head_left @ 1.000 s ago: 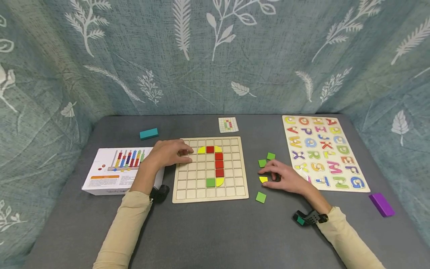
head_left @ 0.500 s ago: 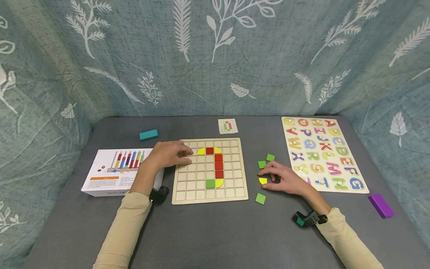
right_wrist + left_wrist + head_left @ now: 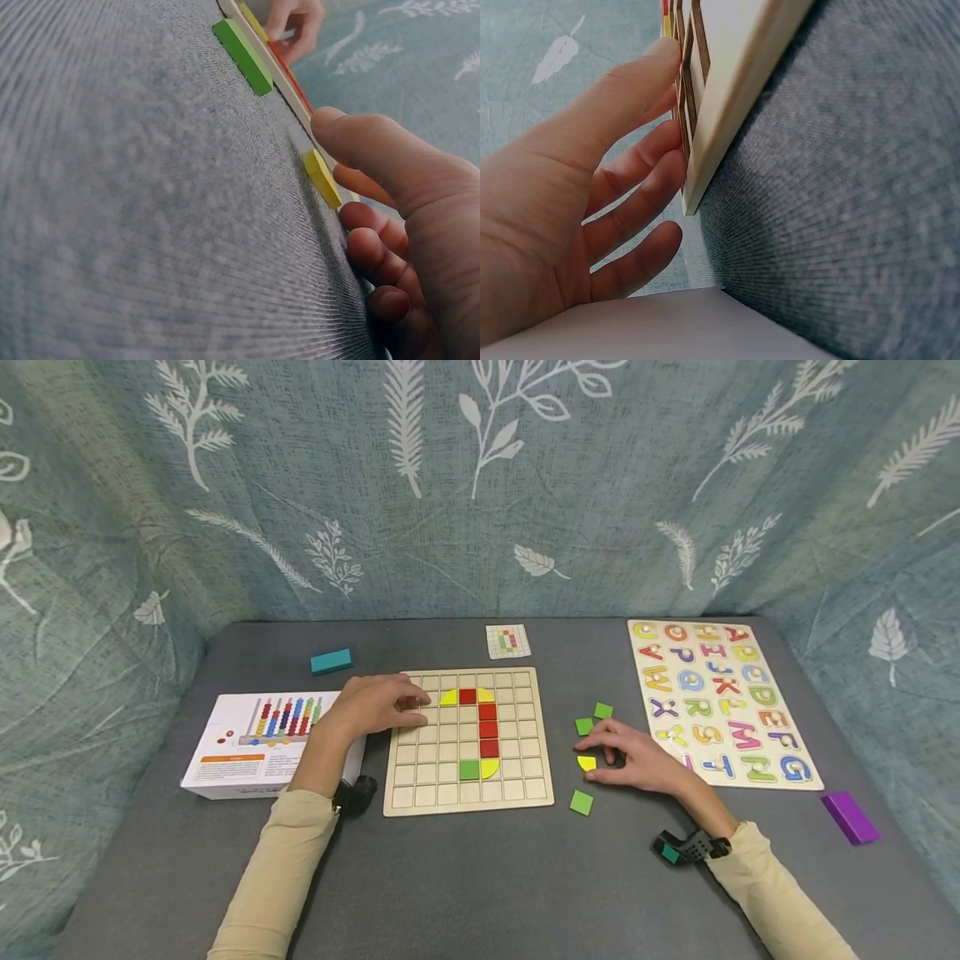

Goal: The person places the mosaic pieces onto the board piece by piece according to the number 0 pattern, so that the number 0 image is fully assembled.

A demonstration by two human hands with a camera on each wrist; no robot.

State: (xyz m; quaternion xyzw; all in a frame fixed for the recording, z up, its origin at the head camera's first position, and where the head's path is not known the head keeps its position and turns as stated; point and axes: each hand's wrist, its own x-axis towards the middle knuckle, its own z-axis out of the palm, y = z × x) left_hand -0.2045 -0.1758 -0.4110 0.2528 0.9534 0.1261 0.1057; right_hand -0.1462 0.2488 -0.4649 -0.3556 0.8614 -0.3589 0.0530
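My left hand (image 3: 378,703) rests on the left edge of the wooden grid board (image 3: 431,795), fingers relaxed and holding nothing. In the left wrist view its fingertips (image 3: 671,169) lie at the board's edge. A column of red square tiles (image 3: 488,729), a green tile (image 3: 469,769) and yellow quarter-round tiles (image 3: 490,768) sit in the grid. My right hand (image 3: 633,758) is lowered to the table right of the board, thumb and fingers loosely spread around a loose yellow quarter-round tile (image 3: 587,763). That tile (image 3: 321,178) lies on the table by the thumb and fingers in the right wrist view.
Loose green tiles (image 3: 581,802) lie around the right hand. A small pattern card (image 3: 508,642) is behind the board. An alphabet puzzle board (image 3: 720,703) and purple block (image 3: 851,817) stand right; an abacus box (image 3: 232,768) and teal block (image 3: 331,662) left.
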